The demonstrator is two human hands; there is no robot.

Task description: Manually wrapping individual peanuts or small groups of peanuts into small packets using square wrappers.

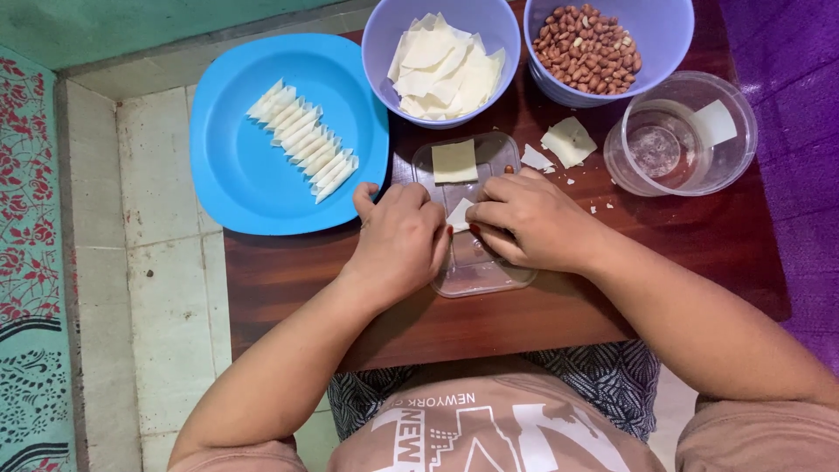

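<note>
Where hands (463,232) meet, wrapper (459,213) between.

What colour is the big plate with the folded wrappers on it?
Bright blue. The plate shows in the head view, left of the hands.

Tabletop (664,236): dark reddish wood, low, set over a tiled floor (157,262).
Far left: blue plate (236,175), overhanging the edge.
Far middle: lilac bowl of dough squares (384,35), and beside it a bowl of peanuts (664,35).
Right: clear round container (690,175).
Centre: clear flat lid (476,271).
Loose: torn dough piece (568,140), smaller scrap (536,158), crumbs, probably dough.
</note>
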